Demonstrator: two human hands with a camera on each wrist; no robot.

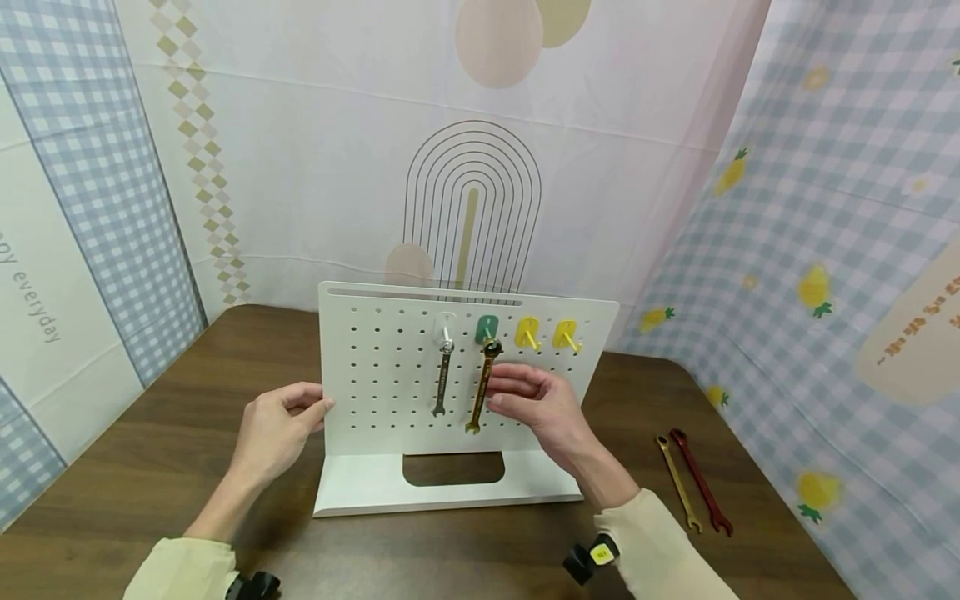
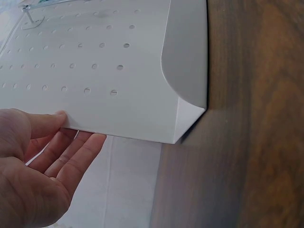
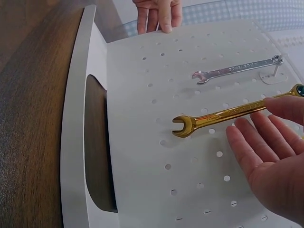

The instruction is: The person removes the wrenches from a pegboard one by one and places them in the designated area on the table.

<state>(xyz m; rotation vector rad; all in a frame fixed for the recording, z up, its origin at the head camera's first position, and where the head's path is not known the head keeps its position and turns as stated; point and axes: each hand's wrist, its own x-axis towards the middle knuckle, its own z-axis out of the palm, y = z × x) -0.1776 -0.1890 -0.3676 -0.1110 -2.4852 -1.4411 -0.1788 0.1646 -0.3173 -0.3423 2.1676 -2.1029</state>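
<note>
A white pegboard (image 1: 375,375) stands upright on its base. My left hand (image 1: 274,429) pinches its left edge, thumb on the front and fingers behind, as the left wrist view also shows. A silver combination wrench (image 3: 237,70) hangs from the clear hook (image 1: 444,323). Beside it, a gold combination wrench (image 3: 223,114) hangs by its ring end from the green hook (image 1: 487,327). Just right of the gold wrench is my right hand (image 1: 542,408), its fingers loosely extended. In the right wrist view, its thumb overlaps the gold shaft near the ring end.
Two yellow hooks (image 1: 528,332) sit on the board's upper right. On the brown table (image 1: 180,400) to the right lie another gold wrench (image 1: 678,483) and a red wrench (image 1: 701,482). Printed cloth (image 1: 315,183) hangs behind the table and at its sides.
</note>
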